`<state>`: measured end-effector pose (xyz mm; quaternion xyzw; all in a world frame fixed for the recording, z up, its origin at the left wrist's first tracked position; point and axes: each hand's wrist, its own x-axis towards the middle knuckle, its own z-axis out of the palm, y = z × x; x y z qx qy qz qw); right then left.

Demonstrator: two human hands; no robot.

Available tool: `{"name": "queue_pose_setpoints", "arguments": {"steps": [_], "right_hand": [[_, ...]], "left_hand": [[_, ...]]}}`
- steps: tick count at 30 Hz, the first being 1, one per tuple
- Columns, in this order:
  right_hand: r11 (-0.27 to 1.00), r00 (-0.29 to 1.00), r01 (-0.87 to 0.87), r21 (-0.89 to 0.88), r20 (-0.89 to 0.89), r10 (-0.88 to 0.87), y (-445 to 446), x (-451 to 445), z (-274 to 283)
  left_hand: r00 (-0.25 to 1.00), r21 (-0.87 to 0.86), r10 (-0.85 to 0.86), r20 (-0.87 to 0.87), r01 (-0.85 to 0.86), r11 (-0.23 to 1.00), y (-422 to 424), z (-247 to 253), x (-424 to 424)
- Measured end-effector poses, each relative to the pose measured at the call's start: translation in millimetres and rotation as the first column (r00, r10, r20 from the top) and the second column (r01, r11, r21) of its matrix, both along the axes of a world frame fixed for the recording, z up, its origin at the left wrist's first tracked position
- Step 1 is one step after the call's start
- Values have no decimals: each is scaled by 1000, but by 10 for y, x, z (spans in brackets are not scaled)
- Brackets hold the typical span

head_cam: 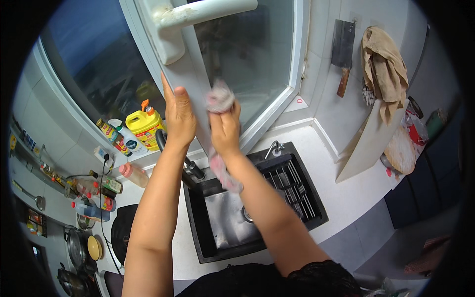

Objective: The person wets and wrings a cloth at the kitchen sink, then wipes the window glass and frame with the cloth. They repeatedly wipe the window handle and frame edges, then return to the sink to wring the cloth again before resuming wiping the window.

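A white-framed window sash [195, 55] stands swung inward above the sink, its white lever handle [207, 14] at the top. My left hand [180, 115] braces the sash's outer edge below the handle, thumb on the frame's face and fingers partly hidden behind it. In my right hand [225, 130] is a bunched pink and white cloth [220, 98], blurred, close against the sash beside the glass [252, 55]. Its loose end hangs down past my wrist. Whether the cloth touches the glass or only the frame, I cannot tell.
Below my arms is a black sink [230, 222] with a drying rack [291, 185] and a black faucet [193, 169]. A yellow jug [146, 126] and spray bottle [131, 141] line the sill. A cleaver [342, 52] and tan cloth [384, 59] hang right, above a white board [369, 143].
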<state>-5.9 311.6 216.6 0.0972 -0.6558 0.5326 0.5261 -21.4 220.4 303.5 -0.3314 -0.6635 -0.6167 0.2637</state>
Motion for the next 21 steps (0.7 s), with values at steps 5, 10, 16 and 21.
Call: {"name": "queue_pose_setpoints", "arguments": {"steps": [5,10,16,21], "right_hand": [[996,962,73,58,260,-85,-168,208,-1296],[970,957,-132,-206,-283,70,145,-437,270],[927,817,371,-45,-459,-349,615,-886,1763],[943,953,276,185,76,-294,499,-758,-161]], "left_hand": [[995,20,51,81,-53,998,-141,-146,-196],[988,13,134,74,-135,991,-86,-105,-113],[984,-32,180,15,-179,983,-16,-75,-65],[980,-23,189,54,-188,982,-159,-111,-125]]}}
